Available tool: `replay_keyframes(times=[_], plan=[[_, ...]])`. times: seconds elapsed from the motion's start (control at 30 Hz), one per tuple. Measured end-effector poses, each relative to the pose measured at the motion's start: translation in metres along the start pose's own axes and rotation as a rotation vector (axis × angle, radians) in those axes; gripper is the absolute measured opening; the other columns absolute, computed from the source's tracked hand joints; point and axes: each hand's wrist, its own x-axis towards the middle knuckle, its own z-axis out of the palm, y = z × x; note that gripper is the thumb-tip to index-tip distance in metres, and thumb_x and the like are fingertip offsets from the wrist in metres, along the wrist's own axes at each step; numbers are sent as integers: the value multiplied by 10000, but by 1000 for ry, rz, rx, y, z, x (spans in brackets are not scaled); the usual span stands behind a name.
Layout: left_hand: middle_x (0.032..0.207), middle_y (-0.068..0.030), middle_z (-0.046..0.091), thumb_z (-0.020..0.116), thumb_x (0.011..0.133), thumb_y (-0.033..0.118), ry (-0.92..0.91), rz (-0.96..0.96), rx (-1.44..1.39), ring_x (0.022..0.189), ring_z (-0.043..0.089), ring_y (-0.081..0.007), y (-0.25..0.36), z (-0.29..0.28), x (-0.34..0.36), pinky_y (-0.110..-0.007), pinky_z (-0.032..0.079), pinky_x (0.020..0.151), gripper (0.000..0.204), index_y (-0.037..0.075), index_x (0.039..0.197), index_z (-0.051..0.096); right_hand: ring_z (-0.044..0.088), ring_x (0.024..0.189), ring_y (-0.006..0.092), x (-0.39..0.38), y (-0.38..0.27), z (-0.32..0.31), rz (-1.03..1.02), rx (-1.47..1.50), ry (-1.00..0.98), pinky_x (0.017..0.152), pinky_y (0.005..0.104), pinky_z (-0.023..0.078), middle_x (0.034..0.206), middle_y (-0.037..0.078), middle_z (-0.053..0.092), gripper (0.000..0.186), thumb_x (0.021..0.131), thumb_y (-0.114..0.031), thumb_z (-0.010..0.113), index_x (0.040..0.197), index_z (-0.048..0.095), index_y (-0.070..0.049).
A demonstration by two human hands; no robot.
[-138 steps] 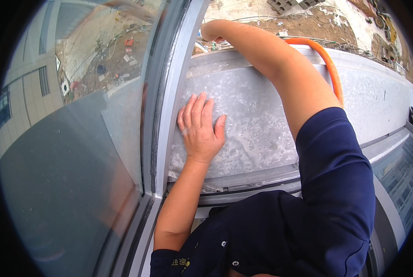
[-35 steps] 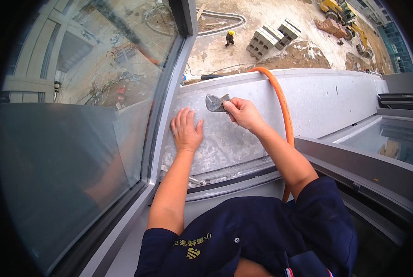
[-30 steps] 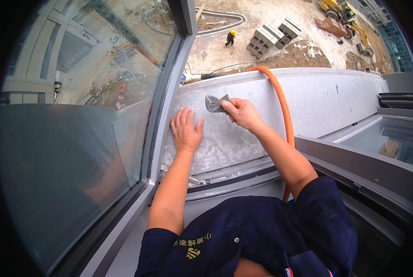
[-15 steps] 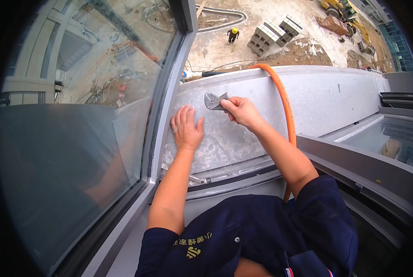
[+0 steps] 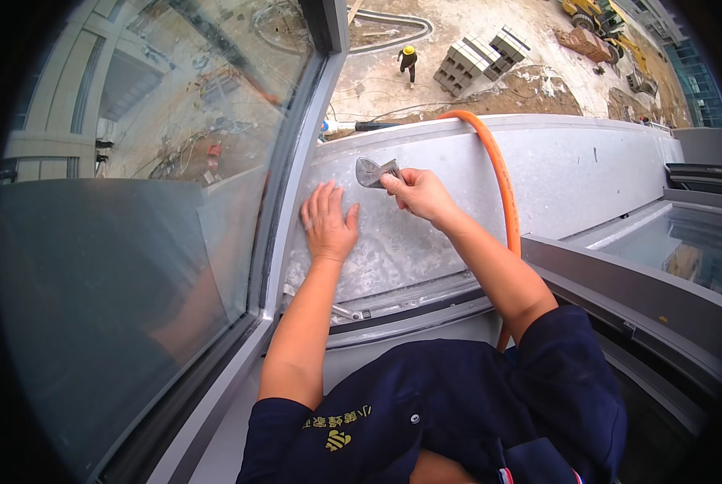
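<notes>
My left hand (image 5: pixel 328 226) lies open with fingers spread on the mottled metal ledge (image 5: pixel 385 250), beside the upright window frame (image 5: pixel 290 210). Just to its right, my right hand (image 5: pixel 421 194) pinches a small grey metal piece (image 5: pixel 368 170) with a broad rounded end, held above the ledge; its grip side is partly hidden by my thumb and fingers. An orange hose (image 5: pixel 498 169) arches over the ledge's outer edge and runs down behind my right forearm.
A glass pane (image 5: pixel 135 274) fills the left. A second open sash (image 5: pixel 651 258) is at right. A metal stay (image 5: pixel 347 313) lies along the sill. Far below are a worker in a yellow helmet (image 5: pixel 408 63), block stacks (image 5: pixel 462 68) and a yellow loader (image 5: pixel 583 18).
Earlier my right arm reached over the ledge's outer edge; it is now pulled back with the metal piece. Over the last second that hand has shifted slightly upward. The worker below has moved.
</notes>
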Motion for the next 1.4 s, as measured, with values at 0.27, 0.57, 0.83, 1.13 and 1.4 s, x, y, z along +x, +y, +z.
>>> replay_keyframes(times=[0.27,0.57,0.83,1.13,1.4], plan=[[1348,-81,519,671,841,297,0,0,-6,1315,424,-283,-1,0,0,-479,298,1089,420,69,1182,581,515,485,77,0,0,5,33,3,35,471,252,409,583,2,585,477,913,-463,647,673,623,-51],[1338,-82,524,672,841,291,13,8,-3,1309,431,-285,0,0,1,-480,304,1084,408,69,1171,583,528,486,93,8,16,4,-10,-15,47,481,281,423,541,12,566,526,906,-523,625,670,634,-53],[1337,-87,525,676,837,283,17,11,-9,1308,433,-285,-1,1,0,-479,303,1086,404,67,1167,587,551,503,93,10,14,4,93,-157,89,501,277,433,539,28,568,526,909,-528,610,686,648,-53],[1342,-86,523,675,833,274,6,4,-3,1314,429,-281,0,0,0,-476,297,1092,404,69,1171,590,551,499,132,5,18,6,28,-143,96,512,306,444,526,46,557,572,906,-556,594,669,653,-39],[1344,-84,521,669,832,258,8,3,2,1314,427,-281,-2,1,-1,-479,297,1092,397,70,1172,589,555,505,135,3,19,5,-8,-126,58,519,309,449,528,53,563,583,906,-565,588,651,646,-43]])
